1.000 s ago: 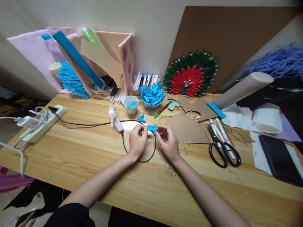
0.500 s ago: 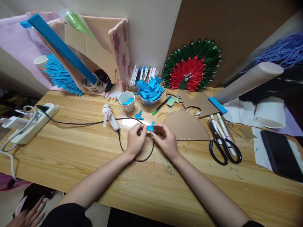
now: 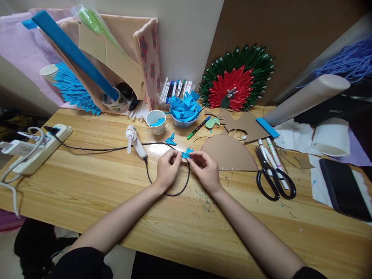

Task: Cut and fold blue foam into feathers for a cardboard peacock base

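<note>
Between my two hands is a small strip of blue crepe paper (image 3: pixel 186 155), narrowed into a fold. My left hand (image 3: pixel 168 168) pinches its left end, thumb against fingertips. The right end is pinched by my right hand (image 3: pixel 205 170). Just behind the strip another small blue piece shows, partly covered. A folded blue paper piece (image 3: pixel 171 139) lies on the table beyond my left hand. Left of that hand rests a white hot glue gun (image 3: pixel 135 142), its black cord looping under my wrists. A paper cup (image 3: pixel 156 122) and a bowl heaped with blue paper pieces (image 3: pixel 186 108) stand farther back.
Black scissors (image 3: pixel 270 174) and white markers lie at right, near a dark phone (image 3: pixel 344 190). A cardboard half-disc (image 3: pixel 232 153) sits beside my right hand. A power strip (image 3: pixel 43 149) is at left. Behind stands a red and green fan-shaped craft (image 3: pixel 235 81).
The blue strip, flat and wider before, is now folded narrower between my fingertips. Both hands stay almost in place. Another person's hand at the lower left has gone from view.
</note>
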`<state>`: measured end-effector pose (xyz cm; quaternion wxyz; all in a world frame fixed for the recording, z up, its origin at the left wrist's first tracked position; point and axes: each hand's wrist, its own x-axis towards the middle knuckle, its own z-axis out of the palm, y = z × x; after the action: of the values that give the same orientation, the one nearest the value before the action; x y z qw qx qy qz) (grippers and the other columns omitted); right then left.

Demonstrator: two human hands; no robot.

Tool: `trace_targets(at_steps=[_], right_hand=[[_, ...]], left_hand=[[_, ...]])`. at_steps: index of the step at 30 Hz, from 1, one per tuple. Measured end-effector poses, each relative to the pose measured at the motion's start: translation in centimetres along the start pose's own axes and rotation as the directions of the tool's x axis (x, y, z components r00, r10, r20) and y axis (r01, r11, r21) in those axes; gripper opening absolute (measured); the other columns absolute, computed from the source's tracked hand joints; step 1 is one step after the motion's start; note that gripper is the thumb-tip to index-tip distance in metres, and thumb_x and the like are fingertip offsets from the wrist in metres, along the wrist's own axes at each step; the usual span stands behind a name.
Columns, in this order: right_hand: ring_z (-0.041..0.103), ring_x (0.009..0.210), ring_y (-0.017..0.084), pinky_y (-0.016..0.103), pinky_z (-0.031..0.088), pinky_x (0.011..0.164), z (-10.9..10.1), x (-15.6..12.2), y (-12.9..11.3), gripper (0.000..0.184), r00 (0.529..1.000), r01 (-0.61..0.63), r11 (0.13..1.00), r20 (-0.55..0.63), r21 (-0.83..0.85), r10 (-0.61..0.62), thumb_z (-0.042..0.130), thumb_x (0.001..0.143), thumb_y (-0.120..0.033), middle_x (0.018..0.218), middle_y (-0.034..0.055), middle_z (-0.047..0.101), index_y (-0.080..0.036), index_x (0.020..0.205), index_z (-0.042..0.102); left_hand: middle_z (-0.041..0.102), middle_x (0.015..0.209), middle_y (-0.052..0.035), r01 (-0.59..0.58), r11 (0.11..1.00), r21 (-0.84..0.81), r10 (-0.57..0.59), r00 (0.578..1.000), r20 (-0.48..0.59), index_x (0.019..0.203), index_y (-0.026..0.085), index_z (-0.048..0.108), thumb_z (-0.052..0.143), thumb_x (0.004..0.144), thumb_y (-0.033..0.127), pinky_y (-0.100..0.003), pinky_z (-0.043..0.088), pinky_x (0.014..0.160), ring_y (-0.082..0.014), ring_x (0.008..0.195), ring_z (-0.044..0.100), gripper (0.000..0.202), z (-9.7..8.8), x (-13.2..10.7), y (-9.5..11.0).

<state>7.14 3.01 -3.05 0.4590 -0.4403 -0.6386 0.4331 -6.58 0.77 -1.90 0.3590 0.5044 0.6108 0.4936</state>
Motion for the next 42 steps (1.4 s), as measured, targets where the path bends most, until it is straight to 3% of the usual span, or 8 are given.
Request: trace_targets(at_steps=[28, 42], right_hand=[[0.062, 0.076, 0.018, 0.032, 0.051, 0.07, -0.05, -0.13, -0.12, 0.01, 0.998, 0.011, 0.999, -0.054, -0.033, -0.013, 0.061, 0.08, -0.029, 0.082, 0.0039, 0.066, -0.021, 0.085, 0.066], [0.061, 0.074, 0.016, 0.03, 0.051, 0.067, -0.07, -0.23, -0.62, 0.007, 0.996, 0.077, 0.993, -0.043, -0.093, -0.082, 0.06, 0.081, -0.026, 0.081, 0.0027, 0.064, -0.022, 0.086, 0.065]], left_hand=[[0.054, 0.065, 0.0001, 0.053, 0.987, -0.154, -0.039, 0.995, 0.09, 0.069, 0.017, 0.055, 0.05, 0.084, 0.039, -0.023, 0.041, 0.059, -0.0123, 0.062, 0.05, 0.027, 0.08, 0.34, -0.47], [0.056, 0.063, 0.0002, 0.095, 0.962, -0.256, -0.061, 0.989, 0.136, 0.066, 0.017, 0.056, 0.052, 0.082, 0.037, -0.024, 0.041, 0.063, -0.012, 0.062, 0.05, 0.027, 0.07, 0.52, -0.25]])
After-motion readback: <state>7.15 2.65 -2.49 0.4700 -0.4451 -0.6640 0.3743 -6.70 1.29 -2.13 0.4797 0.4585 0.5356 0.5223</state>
